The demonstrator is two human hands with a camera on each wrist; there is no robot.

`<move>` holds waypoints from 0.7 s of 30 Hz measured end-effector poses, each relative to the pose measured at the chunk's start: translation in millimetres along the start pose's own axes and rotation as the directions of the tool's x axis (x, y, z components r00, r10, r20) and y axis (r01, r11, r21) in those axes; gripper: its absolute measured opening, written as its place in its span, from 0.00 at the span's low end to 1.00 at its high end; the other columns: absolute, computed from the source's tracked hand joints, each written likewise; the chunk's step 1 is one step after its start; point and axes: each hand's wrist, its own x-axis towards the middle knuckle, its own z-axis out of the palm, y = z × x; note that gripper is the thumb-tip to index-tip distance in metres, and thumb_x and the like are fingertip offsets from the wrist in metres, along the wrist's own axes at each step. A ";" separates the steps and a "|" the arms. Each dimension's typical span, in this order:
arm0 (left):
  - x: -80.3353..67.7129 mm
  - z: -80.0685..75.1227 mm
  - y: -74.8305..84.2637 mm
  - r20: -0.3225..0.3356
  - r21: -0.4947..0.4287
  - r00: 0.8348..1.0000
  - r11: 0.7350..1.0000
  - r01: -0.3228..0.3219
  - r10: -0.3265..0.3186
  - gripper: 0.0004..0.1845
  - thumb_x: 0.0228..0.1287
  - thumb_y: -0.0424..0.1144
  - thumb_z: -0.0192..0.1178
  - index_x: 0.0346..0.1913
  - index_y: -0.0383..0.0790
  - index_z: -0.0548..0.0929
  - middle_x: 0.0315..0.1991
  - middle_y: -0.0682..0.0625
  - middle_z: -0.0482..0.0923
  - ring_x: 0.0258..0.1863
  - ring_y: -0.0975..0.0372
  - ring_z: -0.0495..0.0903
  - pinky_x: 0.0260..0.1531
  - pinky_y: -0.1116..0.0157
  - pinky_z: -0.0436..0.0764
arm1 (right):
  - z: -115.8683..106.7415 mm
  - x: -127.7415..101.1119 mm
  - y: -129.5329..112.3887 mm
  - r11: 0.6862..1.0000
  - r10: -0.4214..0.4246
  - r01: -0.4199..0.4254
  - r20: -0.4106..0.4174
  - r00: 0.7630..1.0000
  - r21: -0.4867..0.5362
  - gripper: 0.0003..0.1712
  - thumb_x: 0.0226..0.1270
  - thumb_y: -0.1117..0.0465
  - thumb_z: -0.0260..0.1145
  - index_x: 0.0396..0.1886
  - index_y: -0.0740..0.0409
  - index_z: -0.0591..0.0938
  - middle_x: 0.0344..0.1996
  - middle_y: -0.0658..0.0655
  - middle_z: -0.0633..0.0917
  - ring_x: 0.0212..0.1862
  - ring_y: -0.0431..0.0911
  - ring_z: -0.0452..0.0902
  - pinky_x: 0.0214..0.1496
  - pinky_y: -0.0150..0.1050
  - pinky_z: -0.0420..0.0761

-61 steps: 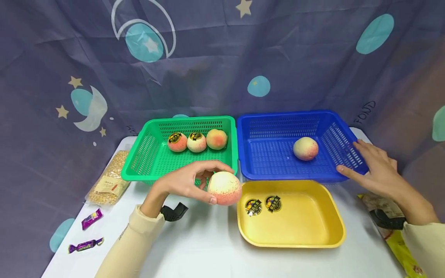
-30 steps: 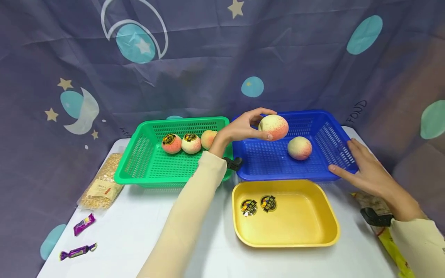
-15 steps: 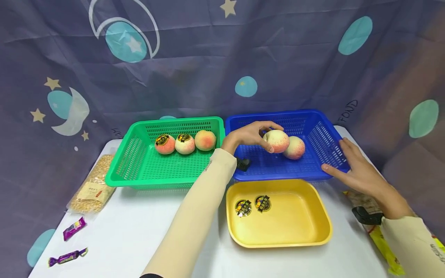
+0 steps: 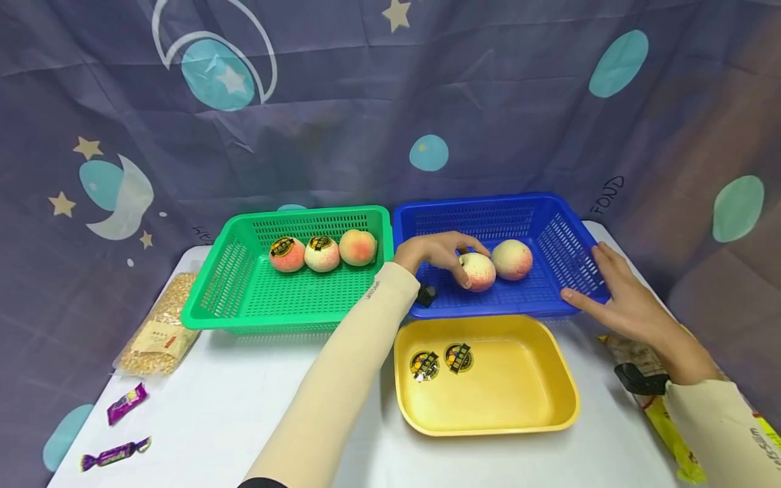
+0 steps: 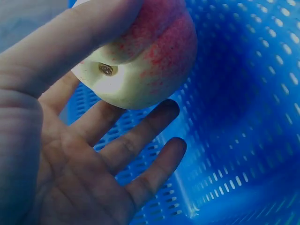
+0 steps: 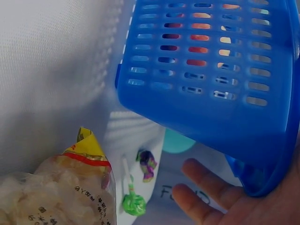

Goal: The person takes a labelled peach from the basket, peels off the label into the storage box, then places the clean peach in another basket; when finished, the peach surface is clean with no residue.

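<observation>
Low inside the blue basket (image 4: 537, 291), my left hand (image 4: 444, 249) holds a pale peach with a red blush (image 4: 478, 272). The left wrist view shows the thumb across this peach (image 5: 164, 61) near its stem hollow, with the other fingers spread below and behind it. Right beside it in the basket sits a second pale peach (image 4: 512, 260). At the basket's right side, my right hand (image 4: 628, 298) touches the rim with extended fingers, thumb at the front corner. In the right wrist view, two fingers (image 6: 213, 183) reach past the basket's outer wall (image 6: 197, 117).
A green basket (image 4: 274, 298) with three peaches, two wearing black stickers, adjoins on the left. In front lies a yellow tray (image 4: 525, 386) with two round stickers (image 4: 459, 358). Corn bag (image 4: 161, 332) and purple candies (image 4: 116, 455) lie left; a yellow-edged bag (image 4: 668, 427) and lollipop (image 6: 134, 204) right.
My left hand has carried the peach from in front of the green basket over into the blue one and lowered it beside the other peach. The right hand stays at the rim.
</observation>
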 end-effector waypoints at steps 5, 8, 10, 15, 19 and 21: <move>3.1 5.6 3.7 0.036 0.029 0.999 1.000 -0.006 0.005 0.35 0.55 0.39 0.77 0.68 0.58 0.78 0.68 0.53 0.72 0.67 0.58 0.68 0.67 0.62 0.71 | 0.5 -1.0 -0.6 1.000 0.002 -0.002 0.002 1.000 -0.006 0.64 0.69 0.34 0.61 0.83 0.58 0.32 0.82 0.68 0.32 0.76 0.80 0.42 0.59 0.84 0.56; 4.8 8.0 6.4 0.050 0.035 0.999 0.999 -0.004 0.002 0.35 0.55 0.40 0.77 0.67 0.59 0.78 0.69 0.53 0.71 0.68 0.58 0.67 0.69 0.62 0.70 | -0.1 -1.9 -0.1 1.000 0.001 -0.001 0.009 1.000 -0.003 0.64 0.69 0.35 0.61 0.82 0.58 0.32 0.82 0.68 0.31 0.76 0.80 0.42 0.59 0.84 0.56; 5.3 8.8 7.6 0.058 0.034 0.998 0.999 0.006 -0.008 0.36 0.55 0.41 0.78 0.67 0.60 0.77 0.70 0.54 0.70 0.69 0.58 0.67 0.69 0.61 0.70 | -0.3 -2.0 -0.1 1.000 0.003 -0.003 0.016 1.000 -0.003 0.64 0.69 0.34 0.61 0.82 0.58 0.32 0.81 0.68 0.31 0.75 0.80 0.42 0.58 0.85 0.56; 4.6 8.6 9.9 0.064 -0.006 0.998 1.000 0.013 -0.012 0.35 0.56 0.41 0.77 0.68 0.57 0.77 0.73 0.49 0.68 0.72 0.58 0.67 0.71 0.59 0.70 | -1.1 -0.8 -0.7 1.000 0.009 -0.008 0.025 1.000 -0.013 0.64 0.69 0.34 0.60 0.82 0.58 0.31 0.81 0.69 0.32 0.74 0.81 0.46 0.58 0.84 0.58; 2.7 6.8 12.8 0.056 -0.018 0.998 1.000 0.019 -0.018 0.35 0.57 0.39 0.77 0.68 0.55 0.78 0.74 0.45 0.68 0.72 0.56 0.67 0.70 0.58 0.71 | -1.6 -0.3 -0.5 1.000 0.005 -0.005 0.018 1.000 -0.017 0.64 0.69 0.34 0.60 0.82 0.59 0.32 0.81 0.70 0.32 0.73 0.82 0.47 0.57 0.84 0.58; 1.7 6.4 13.4 0.050 -0.011 0.998 0.999 0.031 -0.031 0.34 0.57 0.40 0.76 0.68 0.55 0.78 0.74 0.45 0.68 0.72 0.56 0.67 0.70 0.57 0.71 | -1.4 -0.3 -0.4 1.000 0.004 -0.004 0.018 1.000 -0.015 0.64 0.69 0.34 0.60 0.82 0.59 0.32 0.81 0.70 0.32 0.73 0.82 0.47 0.57 0.84 0.58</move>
